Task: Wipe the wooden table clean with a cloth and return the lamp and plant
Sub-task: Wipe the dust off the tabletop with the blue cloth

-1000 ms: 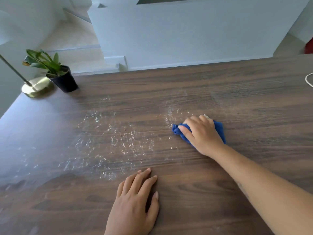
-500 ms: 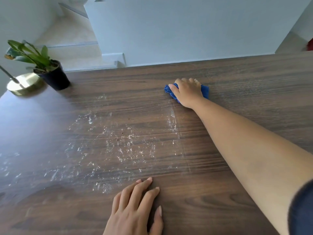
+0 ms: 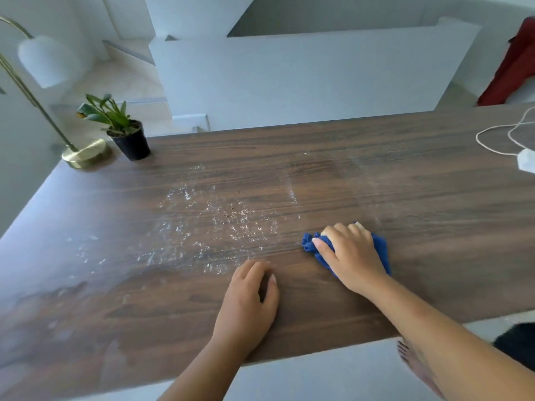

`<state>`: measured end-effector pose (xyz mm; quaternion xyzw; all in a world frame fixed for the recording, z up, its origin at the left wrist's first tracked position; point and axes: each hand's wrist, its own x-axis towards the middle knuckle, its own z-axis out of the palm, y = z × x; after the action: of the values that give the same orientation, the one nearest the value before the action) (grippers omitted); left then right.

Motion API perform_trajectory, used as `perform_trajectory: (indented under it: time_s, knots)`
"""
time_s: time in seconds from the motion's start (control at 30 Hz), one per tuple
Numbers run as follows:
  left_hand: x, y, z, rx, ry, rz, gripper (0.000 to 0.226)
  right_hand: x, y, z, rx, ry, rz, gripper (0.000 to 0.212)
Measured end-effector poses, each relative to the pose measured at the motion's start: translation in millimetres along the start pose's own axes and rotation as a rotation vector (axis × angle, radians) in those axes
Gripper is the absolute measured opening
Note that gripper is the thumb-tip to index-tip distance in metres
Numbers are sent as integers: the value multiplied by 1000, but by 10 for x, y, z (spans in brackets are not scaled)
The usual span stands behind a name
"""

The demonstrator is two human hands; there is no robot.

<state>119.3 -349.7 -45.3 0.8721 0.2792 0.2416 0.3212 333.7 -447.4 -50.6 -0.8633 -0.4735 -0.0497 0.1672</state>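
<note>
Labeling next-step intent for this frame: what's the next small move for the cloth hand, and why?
Probably sweep the right hand and its blue cloth leftward across the table. White residue lies scattered left of the cloth, while the wood to its right looks mostly wiped. The left hand rests flat on the table near the front edge, bracing.

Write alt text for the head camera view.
A right hand presses a blue cloth on a wooden table; white crumbs lie left of it, the left hand rests flat. Lamp and potted plant stand far left.
</note>
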Motion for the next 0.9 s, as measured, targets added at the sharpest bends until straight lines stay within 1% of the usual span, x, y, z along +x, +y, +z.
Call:
perform_trajectory:
  time_s: [0.07, 0.13, 0.2, 0.3, 0.37, 0.43, 0.53, 0.63, 0.8, 0.9]
  knots:
    - [-53, -80, -164, 27, 22, 14, 13, -349, -123, -56, -34, 17, 28, 41]
    - [-122, -242, -363, 158, 52, 69, 14, -619, -236, -70, -41, 42, 35, 44]
    - [-201, -461, -582, 287, 65, 73, 15, -762, -279, -72, -14, 24, 21, 52]
    - [-296, -729, -859, 380, 37, 24, 32, -771, -241, -113, 37, -29, 17, 54]
    - [-295, -826, -950, 401, 20, 16, 35, -701, -214, -125, 0, -68, 76, 54]
    - [-208, -840, -949, 409, 17, 45, 33, -589, -219, -91, -52, -93, 132, 56]
    - [78, -779, -839, 407, 11, 86, 33, -338, -230, -15, -86, -128, 207, 62]
    - [540, -740, -700, 403, -8, 76, 37, 3, -204, 86, -85, -149, 256, 64]
    - [1488, -783, -419, 475, -182, -17, 61, 741, -71, 243, -96, -170, 231, 62]
    - [2046, -833, -241, 498, -219, -41, 65, 1221, 84, 344, -102, -182, 213, 61]
